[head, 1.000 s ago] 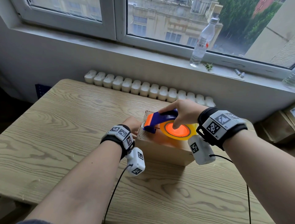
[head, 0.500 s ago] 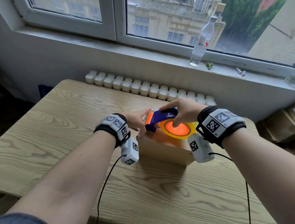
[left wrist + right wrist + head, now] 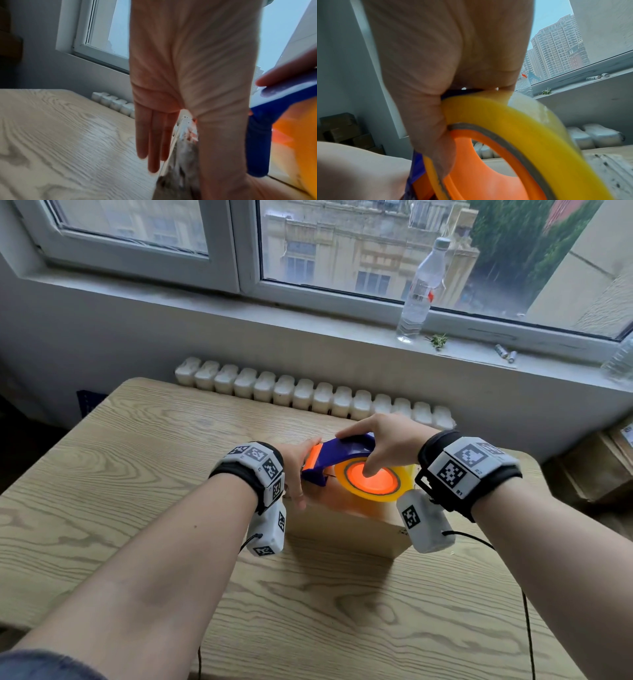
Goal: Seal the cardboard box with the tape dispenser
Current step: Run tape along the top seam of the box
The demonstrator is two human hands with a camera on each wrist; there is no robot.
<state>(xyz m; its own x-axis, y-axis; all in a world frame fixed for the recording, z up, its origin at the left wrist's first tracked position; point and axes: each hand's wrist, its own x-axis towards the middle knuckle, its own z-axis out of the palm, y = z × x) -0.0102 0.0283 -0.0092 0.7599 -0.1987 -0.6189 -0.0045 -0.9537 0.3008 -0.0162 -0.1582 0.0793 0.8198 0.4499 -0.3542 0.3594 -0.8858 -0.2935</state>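
A small cardboard box (image 3: 342, 525) stands on the wooden table (image 3: 137, 474). On its top, near the left end, sits the blue tape dispenser (image 3: 346, 451) with its yellow tape roll (image 3: 406, 479) and orange core (image 3: 373, 482). My right hand (image 3: 383, 445) grips the dispenser from above, thumb in the core; the right wrist view shows the fingers curled over the tape roll (image 3: 513, 128). My left hand (image 3: 295, 474) lies against the box's left end, and its straight fingers (image 3: 154, 142) point down that face. Its thumb runs beside the dispenser (image 3: 257, 142).
A white radiator (image 3: 308, 393) runs behind the table's far edge. On the windowsill stand a plastic water bottle (image 3: 419, 292) and two small batteries (image 3: 506, 352). Brown cardboard boxes (image 3: 603, 467) are stacked at the right. Wrist-camera cables hang over the near table.
My left hand rose from beside the box towards the dispenser's front, then laid its fingers flat down the box's left end. The right hand and dispenser have barely moved.
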